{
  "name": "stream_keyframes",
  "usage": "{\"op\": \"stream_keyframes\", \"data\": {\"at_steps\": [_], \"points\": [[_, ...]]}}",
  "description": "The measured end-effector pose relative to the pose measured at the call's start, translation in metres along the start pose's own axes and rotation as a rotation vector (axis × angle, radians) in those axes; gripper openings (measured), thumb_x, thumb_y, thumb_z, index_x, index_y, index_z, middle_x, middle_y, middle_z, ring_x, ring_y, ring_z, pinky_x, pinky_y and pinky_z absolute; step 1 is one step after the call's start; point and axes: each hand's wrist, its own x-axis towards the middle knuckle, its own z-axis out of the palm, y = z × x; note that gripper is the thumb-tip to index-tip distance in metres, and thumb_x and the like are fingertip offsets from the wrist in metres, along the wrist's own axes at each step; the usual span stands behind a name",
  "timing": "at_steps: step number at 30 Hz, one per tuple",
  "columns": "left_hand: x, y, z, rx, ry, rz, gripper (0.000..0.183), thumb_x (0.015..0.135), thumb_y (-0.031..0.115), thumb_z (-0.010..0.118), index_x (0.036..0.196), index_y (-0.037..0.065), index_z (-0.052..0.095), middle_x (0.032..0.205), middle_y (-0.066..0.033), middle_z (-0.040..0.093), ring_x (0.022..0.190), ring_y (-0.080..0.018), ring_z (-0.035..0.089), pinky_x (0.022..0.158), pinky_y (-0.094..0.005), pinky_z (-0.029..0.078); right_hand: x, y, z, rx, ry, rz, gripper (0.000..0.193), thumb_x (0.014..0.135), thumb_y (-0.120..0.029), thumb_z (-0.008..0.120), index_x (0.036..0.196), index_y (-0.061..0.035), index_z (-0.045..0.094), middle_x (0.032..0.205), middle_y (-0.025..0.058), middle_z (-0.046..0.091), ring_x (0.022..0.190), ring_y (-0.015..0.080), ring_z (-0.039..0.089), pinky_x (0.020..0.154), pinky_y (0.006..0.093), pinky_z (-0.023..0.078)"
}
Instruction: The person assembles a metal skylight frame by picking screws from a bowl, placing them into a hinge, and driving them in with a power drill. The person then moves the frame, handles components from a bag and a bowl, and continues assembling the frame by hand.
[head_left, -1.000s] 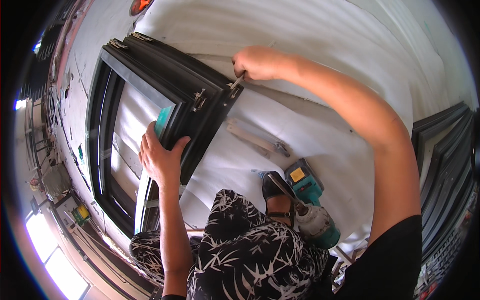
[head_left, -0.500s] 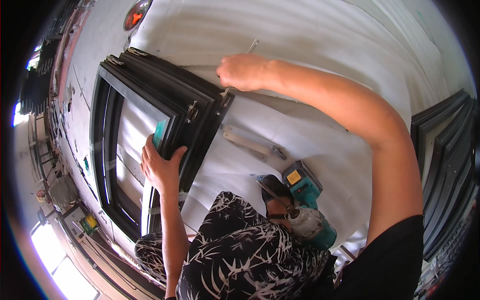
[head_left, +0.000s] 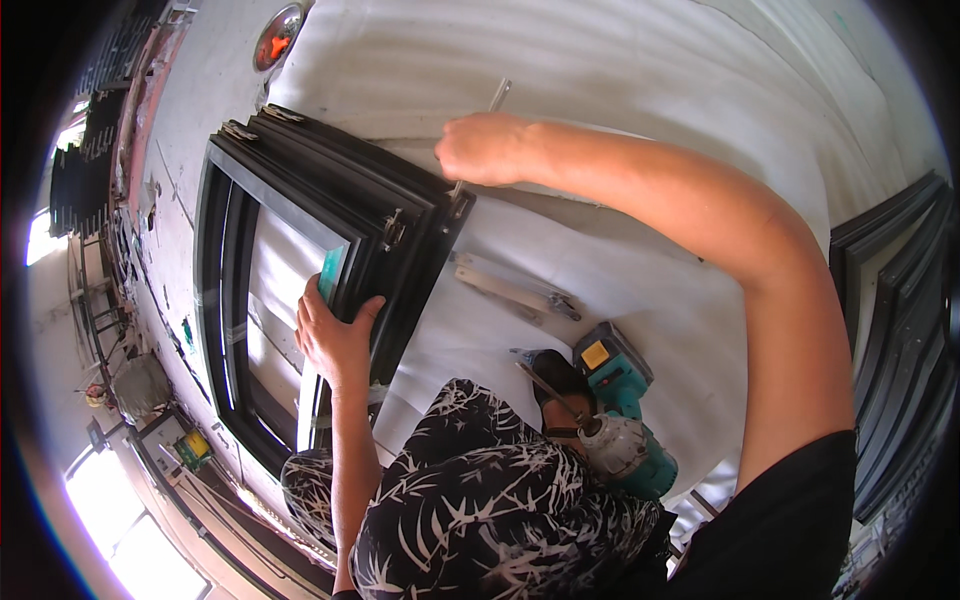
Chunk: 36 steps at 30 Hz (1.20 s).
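A stack of black window frames (head_left: 375, 178) stands on edge at the left. My left hand (head_left: 336, 335) grips the near side of the front frame, thumb on the outer side and fingers over the inner edge, just below a green sticker (head_left: 330, 272). At the stack's right corner, my right hand (head_left: 485, 148) is closed around a thin metal strip (head_left: 502, 94), whose far end sticks out above the fist. Its lower end meets a metal hinge plate (head_left: 460, 208) at the frame's corner. Fingertips of the right hand are hidden.
A teal power drill (head_left: 630, 450) stands by my foot, its long bit pointing up-left. Two metal strips (head_left: 515, 288) lie on the white sheet (head_left: 640, 250). More dark frames (head_left: 890, 330) lean at the right. A round bowl (head_left: 278, 38) with something orange sits at the back left.
The view has shifted slightly, so the frames and drill appear a little farther right. Both hands keep the same grips.
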Motion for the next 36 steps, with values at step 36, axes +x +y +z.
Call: {"op": "stream_keyframes", "data": {"at_steps": [36], "points": [[0.001, 0.001, 0.002, -0.013, -0.032, -0.005, 0.079, 0.057, 0.035, 0.085, 0.122, 0.007, 0.05, 0.108, -0.0141, 0.057, 0.106, -0.035, 0.053, 0.095, -0.0444, 0.038, -0.007, -0.003, 0.004, 0.094, -0.122, 0.131, 0.017, 0.077, -0.014, 0.055, 0.075, -0.0046, 0.069, 0.081, 0.017, 0.066, 0.083, 0.0362, 0.063, 0.072, 0.0448, 0.052]]}}
